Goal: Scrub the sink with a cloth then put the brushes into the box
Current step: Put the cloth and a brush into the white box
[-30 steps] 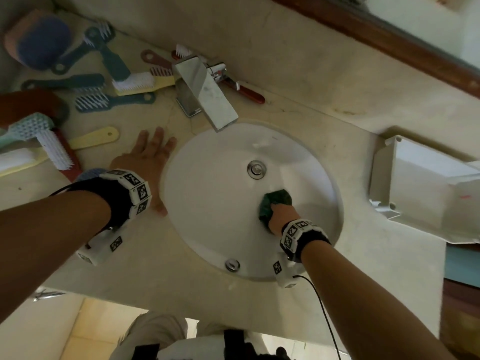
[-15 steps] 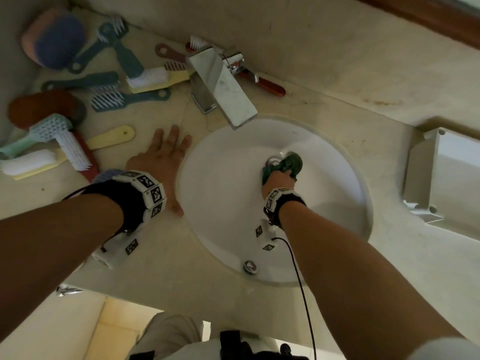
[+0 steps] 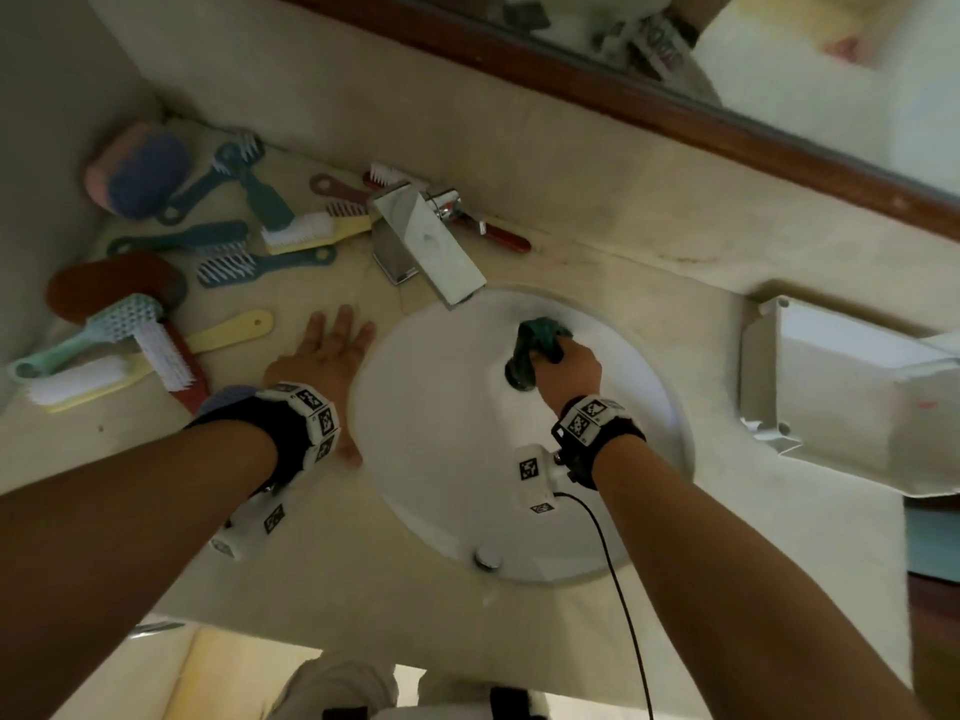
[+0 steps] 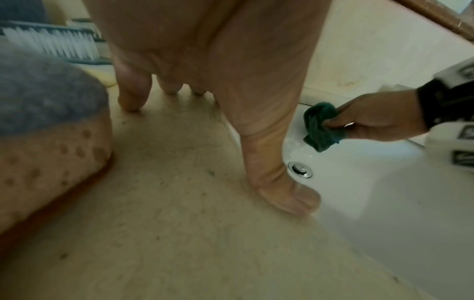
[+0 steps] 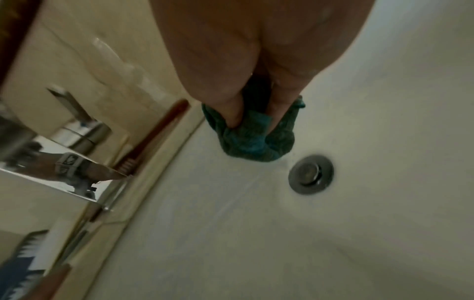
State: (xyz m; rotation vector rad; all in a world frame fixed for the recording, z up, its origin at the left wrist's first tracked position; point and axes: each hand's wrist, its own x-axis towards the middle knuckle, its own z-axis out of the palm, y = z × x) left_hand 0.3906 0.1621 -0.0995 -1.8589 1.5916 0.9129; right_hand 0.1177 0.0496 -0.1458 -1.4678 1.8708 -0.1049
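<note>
The right hand [image 3: 569, 368] reaches into the white sink [image 3: 441, 459], its grip pinching a bunched green cloth [image 3: 537, 340] between thumb and fingers. The cloth presses on the far wall of the basin, just beside the metal drain [image 5: 310, 174] and below the chrome faucet [image 3: 426, 246]. The left hand [image 3: 324, 363] lies flat on the beige surface [image 3: 363, 579] at the sink's left rim, fingers spread and straight, holding nothing. The brushes [image 3: 270, 262] lie scattered on the surface to the left of the faucet, with a red-handled one [image 3: 501, 239] behind it. The white box [image 3: 852, 402] sits right of the sink.
</note>
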